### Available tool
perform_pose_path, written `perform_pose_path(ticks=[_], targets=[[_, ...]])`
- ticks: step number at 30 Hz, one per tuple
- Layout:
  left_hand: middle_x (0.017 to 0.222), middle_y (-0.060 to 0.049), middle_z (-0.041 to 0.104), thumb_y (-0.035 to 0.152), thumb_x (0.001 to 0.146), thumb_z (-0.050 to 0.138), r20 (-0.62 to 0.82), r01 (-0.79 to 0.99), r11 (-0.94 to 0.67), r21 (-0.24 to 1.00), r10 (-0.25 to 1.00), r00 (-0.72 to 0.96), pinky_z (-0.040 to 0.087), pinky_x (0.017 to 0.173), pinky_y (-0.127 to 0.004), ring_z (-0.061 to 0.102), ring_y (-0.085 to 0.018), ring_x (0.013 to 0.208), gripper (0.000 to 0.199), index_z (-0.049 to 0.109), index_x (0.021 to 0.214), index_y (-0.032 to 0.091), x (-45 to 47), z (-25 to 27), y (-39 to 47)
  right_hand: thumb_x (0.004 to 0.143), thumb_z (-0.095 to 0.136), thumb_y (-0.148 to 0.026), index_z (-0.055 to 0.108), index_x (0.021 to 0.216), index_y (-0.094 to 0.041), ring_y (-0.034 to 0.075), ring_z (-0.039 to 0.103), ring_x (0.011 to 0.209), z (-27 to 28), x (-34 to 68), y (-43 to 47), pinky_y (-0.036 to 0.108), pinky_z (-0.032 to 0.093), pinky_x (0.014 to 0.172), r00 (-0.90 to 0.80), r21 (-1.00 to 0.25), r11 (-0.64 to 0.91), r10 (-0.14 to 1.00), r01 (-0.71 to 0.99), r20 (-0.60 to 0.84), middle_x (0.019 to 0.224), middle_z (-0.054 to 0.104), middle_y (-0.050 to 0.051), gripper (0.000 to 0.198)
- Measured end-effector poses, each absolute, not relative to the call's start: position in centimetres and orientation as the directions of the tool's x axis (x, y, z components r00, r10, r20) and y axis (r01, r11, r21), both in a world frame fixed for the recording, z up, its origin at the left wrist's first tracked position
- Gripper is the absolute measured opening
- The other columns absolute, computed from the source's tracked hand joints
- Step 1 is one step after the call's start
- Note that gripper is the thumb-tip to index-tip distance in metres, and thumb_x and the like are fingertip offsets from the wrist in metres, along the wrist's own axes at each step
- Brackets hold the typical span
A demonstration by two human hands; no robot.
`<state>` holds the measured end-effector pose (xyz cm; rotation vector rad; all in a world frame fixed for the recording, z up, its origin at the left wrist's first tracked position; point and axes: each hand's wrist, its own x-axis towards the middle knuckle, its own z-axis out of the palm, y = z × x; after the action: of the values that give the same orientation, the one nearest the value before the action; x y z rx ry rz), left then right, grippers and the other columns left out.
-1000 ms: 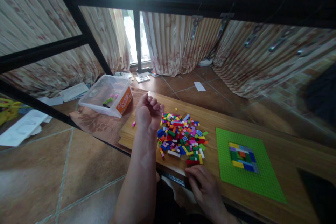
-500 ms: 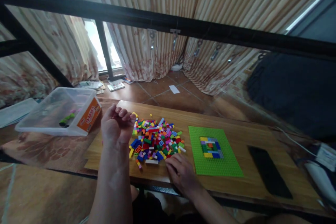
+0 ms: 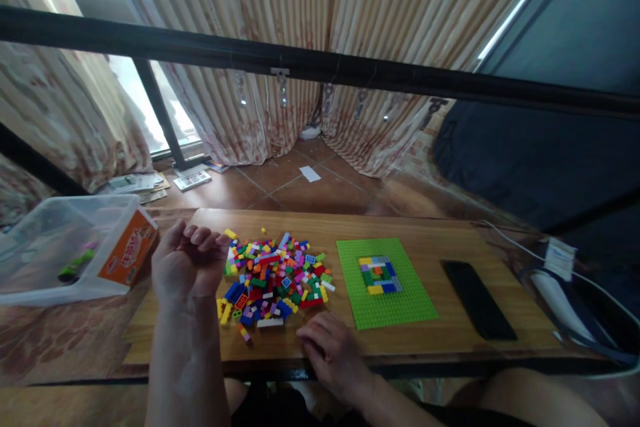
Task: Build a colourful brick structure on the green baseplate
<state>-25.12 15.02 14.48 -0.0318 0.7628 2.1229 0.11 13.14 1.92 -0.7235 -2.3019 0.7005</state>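
My left hand point(image 3: 190, 260) is raised at the left side of a loose heap of coloured toy bricks point(image 3: 273, 277). Its palm is turned up, the fingers half curled and nothing visible in them. Near the table's front edge, just below the heap, my right hand point(image 3: 333, 353) rests with its fingers bent together; whether anything lies under the fingertips is hidden. To the right of the heap lies a green baseplate point(image 3: 405, 300). On it sits a small square frame of bricks point(image 3: 393, 277) in yellow, blue, grey and green, with an orange brick point(image 3: 379, 271) inside.
A clear plastic bin point(image 3: 60, 283) with an orange label stands at the left, a few pieces inside. A black phone-like slab point(image 3: 479, 300) lies right of the baseplate. A dark metal bar point(image 3: 310, 57) crosses beyond the table point(image 3: 295, 213). A white cable point(image 3: 510, 237) runs at the right.
The view has turned right, so the table and both hands appear further left and lower. The hands keep nearly the same pose; bricks and baseplate look unchanged.
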Motion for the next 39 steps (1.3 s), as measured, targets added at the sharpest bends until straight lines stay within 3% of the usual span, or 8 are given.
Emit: perform_pose_path(ticks=[9, 23, 28, 32, 36, 39], targets=[[0.045, 0.006, 0.040, 0.020, 0.089, 0.040, -0.269, -0.723, -0.434, 0.538, 0.724, -0.635, 0.043, 0.044, -0.022, 0.040, -0.006, 0.036, 0.031, 0.035, 0.059, 0.019, -25.1, 14.5, 15.1, 0.086, 0.051, -0.017, 0.061, 0.088, -0.022, 0.016, 0.057, 0.076, 2.1, 0.1, 12.8, 0.030, 0.043, 0.068, -0.691, -0.621, 0.719, 0.621, 0.313, 0.371, 0.079, 0.064, 0.002, 0.012], [0.047, 0.008, 0.035, 0.026, 0.089, 0.045, -0.281, -0.710, -0.556, 0.432, 0.665, -0.692, 0.038, 0.046, -0.020, 0.033, -0.005, 0.035, 0.031, 0.040, 0.060, 0.018, -25.8, 14.6, 14.2, 0.092, 0.048, -0.023, 0.067, 0.092, -0.023, 0.018, 0.060, 0.082, 4.7, -3.3, 15.8, 0.031, 0.048, 0.074, -0.713, -0.631, 0.724, 0.595, 0.277, 0.371, 0.085, 0.066, 0.005, 0.019], [0.048, 0.008, 0.034, 0.026, 0.089, 0.046, -0.271, -0.718, -0.582, 0.382, 0.672, -0.689, 0.036, 0.047, -0.019, 0.032, -0.005, 0.036, 0.031, 0.039, 0.060, 0.018, -26.1, 14.3, 13.7, 0.091, 0.050, -0.024, 0.067, 0.097, -0.023, 0.020, 0.058, 0.089, 5.7, -7.2, 17.2, 0.036, 0.047, 0.080, -0.796, -0.551, 0.801, 0.484, 0.234, 0.365, 0.093, 0.065, 0.006, 0.018], [0.048, 0.008, 0.035, 0.025, 0.089, 0.045, -0.251, -0.716, -0.601, 0.355, 0.677, -0.692, 0.035, 0.048, -0.019, 0.032, -0.004, 0.037, 0.030, 0.040, 0.060, 0.018, -26.2, 14.2, 13.6, 0.088, 0.053, -0.017, 0.067, 0.102, -0.021, 0.023, 0.054, 0.096, 6.5, -11.2, 18.1, 0.038, 0.045, 0.083, -0.889, -0.410, 0.895, 0.322, 0.175, 0.325, 0.097, 0.064, 0.008, 0.020], [0.048, 0.008, 0.035, 0.025, 0.089, 0.045, -0.254, -0.717, -0.599, 0.357, 0.677, -0.691, 0.035, 0.047, -0.019, 0.032, -0.004, 0.037, 0.031, 0.039, 0.060, 0.018, -26.4, 14.0, 13.5, 0.082, 0.061, -0.016, 0.069, 0.090, -0.023, 0.024, 0.050, 0.095, 6.6, -14.6, 19.0, 0.039, 0.043, 0.082, -0.963, -0.251, 0.964, 0.150, 0.092, 0.224, 0.096, 0.063, 0.007, 0.013], [0.048, 0.008, 0.035, 0.025, 0.089, 0.047, -0.264, -0.724, -0.585, 0.366, 0.680, -0.684, 0.036, 0.047, -0.019, 0.032, -0.004, 0.036, 0.031, 0.039, 0.060, 0.018, -26.5, 14.0, 13.5, 0.081, 0.062, -0.018, 0.069, 0.077, -0.022, 0.024, 0.049, 0.092, 6.2, -15.9, 19.3, 0.038, 0.042, 0.079, -0.984, -0.168, 0.983, 0.095, 0.069, 0.153, 0.093, 0.062, 0.008, 0.009]])
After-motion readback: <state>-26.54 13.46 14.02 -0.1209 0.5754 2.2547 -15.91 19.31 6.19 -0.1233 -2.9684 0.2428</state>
